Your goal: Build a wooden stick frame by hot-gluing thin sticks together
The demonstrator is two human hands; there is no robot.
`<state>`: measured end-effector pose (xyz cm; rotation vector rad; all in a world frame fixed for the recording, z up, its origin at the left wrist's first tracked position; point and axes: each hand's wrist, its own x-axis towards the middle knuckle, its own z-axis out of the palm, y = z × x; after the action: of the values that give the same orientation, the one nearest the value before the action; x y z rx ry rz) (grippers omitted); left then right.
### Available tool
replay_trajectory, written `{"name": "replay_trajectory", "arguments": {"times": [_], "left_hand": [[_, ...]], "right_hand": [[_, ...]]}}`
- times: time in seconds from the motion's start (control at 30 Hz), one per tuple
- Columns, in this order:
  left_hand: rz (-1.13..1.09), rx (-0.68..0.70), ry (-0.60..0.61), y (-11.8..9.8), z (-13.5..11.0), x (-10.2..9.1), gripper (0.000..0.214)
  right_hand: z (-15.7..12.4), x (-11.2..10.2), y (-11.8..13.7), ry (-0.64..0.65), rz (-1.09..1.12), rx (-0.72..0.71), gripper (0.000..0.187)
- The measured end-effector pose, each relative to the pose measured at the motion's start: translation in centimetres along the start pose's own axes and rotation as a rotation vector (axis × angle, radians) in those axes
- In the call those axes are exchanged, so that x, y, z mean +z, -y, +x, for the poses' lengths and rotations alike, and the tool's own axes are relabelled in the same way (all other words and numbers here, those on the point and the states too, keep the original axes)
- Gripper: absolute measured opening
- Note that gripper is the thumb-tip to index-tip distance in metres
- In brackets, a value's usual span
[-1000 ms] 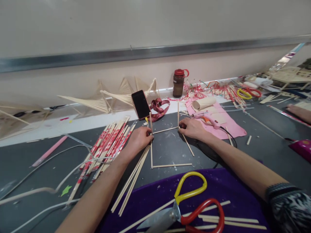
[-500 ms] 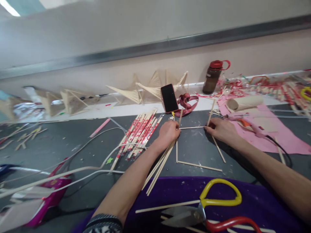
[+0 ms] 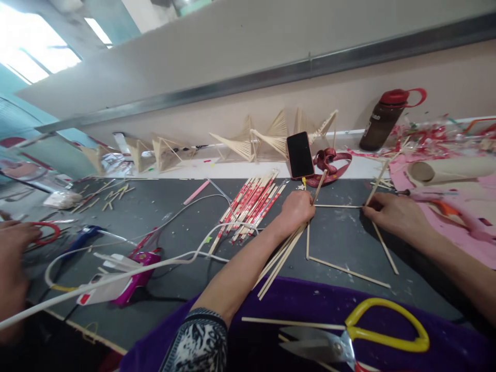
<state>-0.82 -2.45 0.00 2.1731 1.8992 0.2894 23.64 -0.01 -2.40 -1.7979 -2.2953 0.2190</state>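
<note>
My left hand (image 3: 298, 211) is closed at the left corner of an open frame of thin wooden sticks (image 3: 338, 206), where one stick leans upward. At the opposite corner, my right hand (image 3: 387, 213) pinches a slanting wooden stick (image 3: 376, 182). One frame stick (image 3: 349, 271) runs along the near side, with a visible gap at its right end. Several loose wooden sticks (image 3: 284, 262) lie under my left wrist. Large scissors with a yellow handle (image 3: 387, 343) rest on purple cloth (image 3: 217, 323) in front of me, beside more sticks.
Red-wrapped stick packs (image 3: 250, 204), a phone (image 3: 300, 155) and a dark bottle (image 3: 383, 121) stand or lie beyond. Stick models (image 3: 267, 142) line the wall. A glue gun (image 3: 449, 206) lies on pink sheet at right. White cables (image 3: 155, 266) cross the left. Another person's hand (image 3: 15, 243) holds red-handled scissors.
The view has swung left, bringing another person's hand and a window into sight. Both my hands stay at the same frame corners, with little visible movement.
</note>
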Motion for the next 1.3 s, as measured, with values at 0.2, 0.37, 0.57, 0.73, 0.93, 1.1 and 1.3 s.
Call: {"name": "replay_trajectory", "arguments": {"times": [0.2, 0.37, 0.57, 0.73, 0.93, 1.1, 1.3], "left_hand": [[0.005, -0.038, 0.014, -0.4, 0.0, -0.3, 0.023], [0.015, -0.028, 0.005, -0.4, 0.0, -0.4, 0.023], [0.038, 0.003, -0.016, -0.2, 0.5, -0.5, 0.021], [0.053, 0.027, -0.042, 0.0, 1.0, -0.6, 0.016], [0.082, 0.02, -0.027, -0.1, 0.9, -0.9, 0.016], [0.093, 0.016, -0.024, 0.1, 1.0, -1.0, 0.019], [0.09, 0.002, -0.017, 0.2, 1.3, -0.9, 0.021]], "right_hand": [[-0.1, -0.1, 0.3, -0.011, -0.038, 0.026, 0.023], [-0.2, -0.7, 1.0, 0.0, -0.078, 0.038, 0.025], [-0.2, -1.2, 1.7, -0.018, -0.104, 0.032, 0.025], [-0.1, -1.5, 2.0, 0.0, -0.094, 0.052, 0.022], [-0.2, -1.5, 2.1, 0.007, -0.111, 0.052, 0.022], [-0.2, -1.3, 2.2, -0.015, -0.12, 0.044, 0.023], [-0.2, -1.3, 2.3, -0.023, -0.104, 0.057, 0.021]]}}
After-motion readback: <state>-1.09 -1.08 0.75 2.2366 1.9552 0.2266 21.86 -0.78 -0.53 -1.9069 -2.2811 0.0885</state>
